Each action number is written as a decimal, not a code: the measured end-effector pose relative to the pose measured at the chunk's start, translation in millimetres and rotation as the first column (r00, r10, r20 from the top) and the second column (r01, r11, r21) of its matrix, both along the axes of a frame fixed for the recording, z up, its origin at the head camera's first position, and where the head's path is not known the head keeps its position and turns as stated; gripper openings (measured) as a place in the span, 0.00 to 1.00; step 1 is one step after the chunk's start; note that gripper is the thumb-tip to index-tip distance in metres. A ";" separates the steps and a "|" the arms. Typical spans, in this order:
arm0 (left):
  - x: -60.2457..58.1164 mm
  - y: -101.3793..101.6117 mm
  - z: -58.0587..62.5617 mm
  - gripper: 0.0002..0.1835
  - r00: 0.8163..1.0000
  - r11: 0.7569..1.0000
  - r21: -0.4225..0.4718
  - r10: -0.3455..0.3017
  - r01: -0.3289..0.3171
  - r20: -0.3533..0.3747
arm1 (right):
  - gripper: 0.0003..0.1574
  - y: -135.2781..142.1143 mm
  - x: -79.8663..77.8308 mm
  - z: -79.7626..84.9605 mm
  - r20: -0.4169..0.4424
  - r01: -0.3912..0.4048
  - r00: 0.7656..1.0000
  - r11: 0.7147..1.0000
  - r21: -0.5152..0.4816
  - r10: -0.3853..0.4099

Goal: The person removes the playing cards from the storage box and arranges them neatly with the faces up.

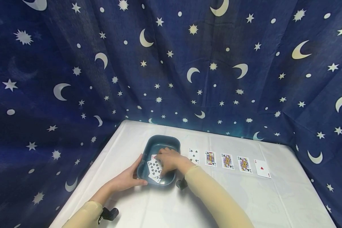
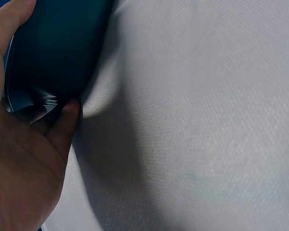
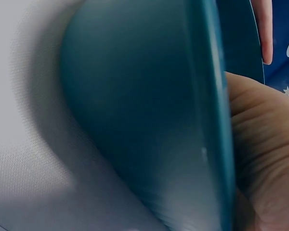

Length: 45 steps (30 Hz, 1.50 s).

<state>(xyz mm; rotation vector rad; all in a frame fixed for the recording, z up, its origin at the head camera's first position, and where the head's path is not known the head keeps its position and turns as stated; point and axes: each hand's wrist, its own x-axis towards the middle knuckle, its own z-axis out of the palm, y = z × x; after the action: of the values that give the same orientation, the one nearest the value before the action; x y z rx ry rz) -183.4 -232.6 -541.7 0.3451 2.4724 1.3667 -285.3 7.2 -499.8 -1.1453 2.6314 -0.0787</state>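
A dark teal plastic tray [image 1: 149, 150] stands on the white-covered table, with a loose pile of playing cards [image 1: 154, 169] inside; a spade card with many pips lies on top. My left hand [image 1: 126, 179] grips the tray's near-left side, its thumb at the near rim and its fingers along the outer wall. In the left wrist view the left hand [image 2: 26, 163] spans the tray's corner. Reaching over the right rim, my right hand [image 1: 169, 160] has its bent fingers down at the cards. Its fingertips are partly hidden, so whether it pinches a card cannot be told.
To the right of the tray lies a face-up row: a black five [image 1: 194, 156], several picture cards [image 1: 227, 161], and an ace of hearts [image 1: 262, 168] at the far end. A dark blue curtain [image 1: 171, 79] with moons and stars hangs behind the table [image 1: 216, 199].
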 end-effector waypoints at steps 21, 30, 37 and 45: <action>-0.1 -0.4 0.4 0.66 0.999 1.000 0.021 -0.012 0.013 -0.040 | 0.59 -2.5 -2.8 -8.9 -0.031 0.015 0.999 1.000 -0.008 -0.015; -0.1 -1.8 -0.6 0.66 0.999 1.000 0.010 -0.012 0.012 -0.033 | 0.58 -2.5 -3.0 -8.4 -0.041 -0.001 0.999 1.000 -0.016 0.000; -0.4 -0.6 -2.5 0.65 0.999 0.998 0.050 -0.022 0.024 -0.040 | 0.59 2.6 -6.1 -11.9 -0.042 -0.009 0.999 0.994 -0.104 0.005; 1.2 1.3 -0.8 0.65 1.000 0.999 0.042 -0.004 0.004 -0.018 | 0.61 32.6 -6.1 10.0 -0.016 0.051 0.998 0.962 -0.269 -0.057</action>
<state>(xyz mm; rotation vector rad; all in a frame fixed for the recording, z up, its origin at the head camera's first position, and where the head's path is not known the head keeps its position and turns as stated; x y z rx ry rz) -182.2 -231.3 -542.4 0.3733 2.4591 1.4224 -291.5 39.8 -489.8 -1.1602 2.7350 -0.4491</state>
